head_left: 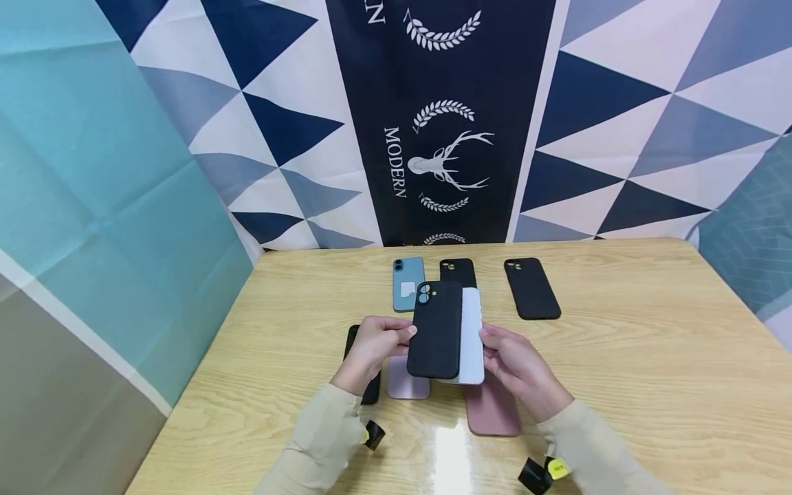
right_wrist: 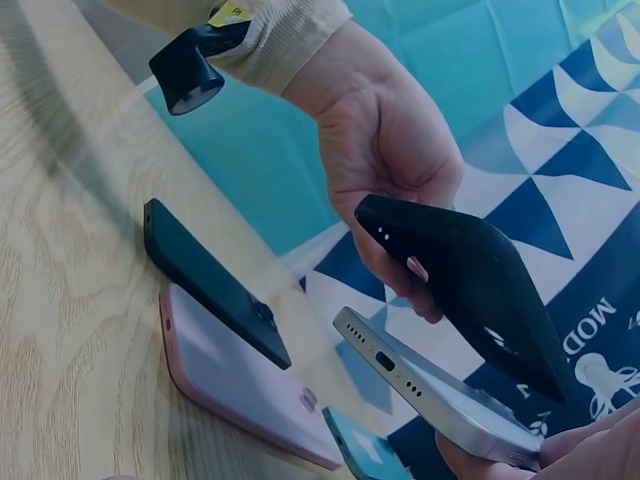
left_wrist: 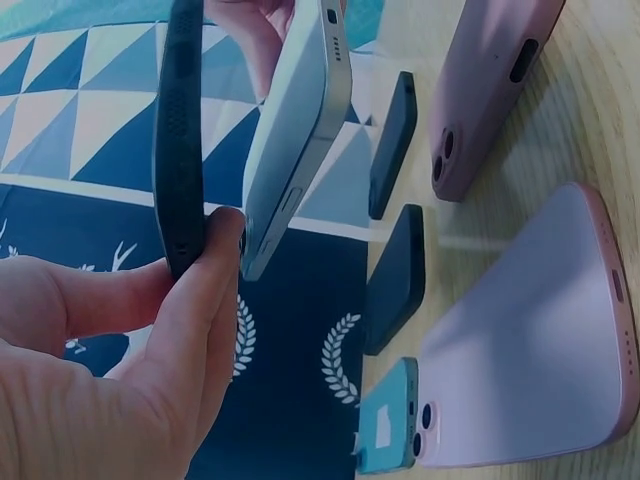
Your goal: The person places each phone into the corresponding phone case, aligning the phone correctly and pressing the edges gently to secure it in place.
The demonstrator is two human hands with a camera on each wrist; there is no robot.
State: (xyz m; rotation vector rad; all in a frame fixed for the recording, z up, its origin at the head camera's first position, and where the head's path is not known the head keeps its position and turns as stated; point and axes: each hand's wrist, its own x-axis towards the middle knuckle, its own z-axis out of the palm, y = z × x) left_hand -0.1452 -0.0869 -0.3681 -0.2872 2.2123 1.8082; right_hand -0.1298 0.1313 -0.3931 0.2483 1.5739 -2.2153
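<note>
My left hand (head_left: 376, 345) pinches a black phone case (head_left: 436, 337) by its edge, with the camera cutout at the upper left. My right hand (head_left: 515, 361) grips a white phone (head_left: 473, 337) by its right side. Both are held up over the table, and the case overlaps the phone's left part in the head view. A narrow gap separates the case (left_wrist: 180, 130) from the phone (left_wrist: 290, 150) in the left wrist view. From the right wrist, the case's hollow inner side (right_wrist: 470, 280) faces the phone, whose bottom port and speaker holes (right_wrist: 385, 360) show.
A blue phone (head_left: 408, 275) with a white sticker and two black cases, one partly hidden (head_left: 456, 269) and one farther right (head_left: 533, 289), lie at the back of the wooden table. Nearer lie a lilac phone (head_left: 408, 385), a pink case (head_left: 493, 412) and a black phone-shaped item (head_left: 371, 392).
</note>
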